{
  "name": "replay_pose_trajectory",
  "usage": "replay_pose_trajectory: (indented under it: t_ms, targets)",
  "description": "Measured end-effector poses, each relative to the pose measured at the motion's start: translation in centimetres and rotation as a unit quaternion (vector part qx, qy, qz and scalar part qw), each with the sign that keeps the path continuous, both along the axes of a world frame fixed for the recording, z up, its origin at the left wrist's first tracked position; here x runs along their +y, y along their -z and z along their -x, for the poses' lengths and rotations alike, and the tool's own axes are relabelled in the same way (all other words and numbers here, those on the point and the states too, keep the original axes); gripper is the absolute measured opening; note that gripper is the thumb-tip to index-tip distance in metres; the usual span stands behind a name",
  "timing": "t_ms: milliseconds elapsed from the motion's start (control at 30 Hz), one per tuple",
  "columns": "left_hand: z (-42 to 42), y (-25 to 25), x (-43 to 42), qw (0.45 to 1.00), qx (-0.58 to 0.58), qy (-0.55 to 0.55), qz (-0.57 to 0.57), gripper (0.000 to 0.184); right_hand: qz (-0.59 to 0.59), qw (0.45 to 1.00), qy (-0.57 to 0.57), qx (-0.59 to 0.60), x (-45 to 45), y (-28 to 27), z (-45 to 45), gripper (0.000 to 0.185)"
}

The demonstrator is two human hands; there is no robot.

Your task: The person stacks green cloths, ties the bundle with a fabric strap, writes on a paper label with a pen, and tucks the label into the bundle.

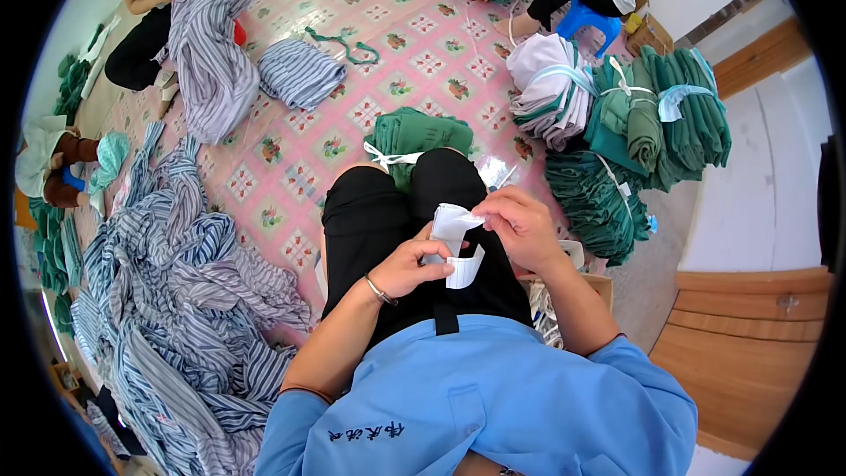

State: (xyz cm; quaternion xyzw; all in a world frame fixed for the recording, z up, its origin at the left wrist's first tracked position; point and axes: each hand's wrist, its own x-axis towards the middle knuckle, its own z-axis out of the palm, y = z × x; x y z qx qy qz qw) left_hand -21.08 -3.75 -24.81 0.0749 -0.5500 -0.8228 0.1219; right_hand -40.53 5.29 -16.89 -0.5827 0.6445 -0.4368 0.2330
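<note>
Over my lap, a white strip (463,271), folded or rolled like paper or cloth labels, is between my two hands. My left hand (410,266), with a bracelet at the wrist, is closed on its lower left part. My right hand (520,225) pinches the upper right end between thumb and fingers. Just beyond my knees lies a folded green bundle (423,134) tied with a white band.
Striped garments (185,291) are heaped at the left. Tied green bundles (595,203) and a white bundle (551,84) are stacked at the right. People sit at the upper left and upper right, one on a blue stool (589,22). A wooden door (749,344) is at right.
</note>
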Motion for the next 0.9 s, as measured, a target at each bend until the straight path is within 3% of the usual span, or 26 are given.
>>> replay_pose_trajectory:
  t_ms: [167,367,567,900]
  targets:
    - [-0.2,0.1,-0.3,0.999,0.009,0.011,0.049,0.008,-0.067,0.996,-0.049,0.03,-0.7,-1.2,0.8,0.017]
    - [-0.3,0.0,-0.3,1.0,-0.011,0.013,0.026,0.008,-0.044,0.991,-0.095,0.084,-1.7,-2.1,1.4,0.018]
    - [-0.4,-0.1,0.1,0.999,-0.045,0.015,0.007,0.008,-0.046,0.988,-0.126,0.082,-1.9,-1.6,1.2,0.021]
    - [-0.4,0.3,0.1,0.998,-0.052,0.038,-0.006,0.006,-0.106,0.988,-0.108,0.039,-1.9,0.2,0.6,0.008]
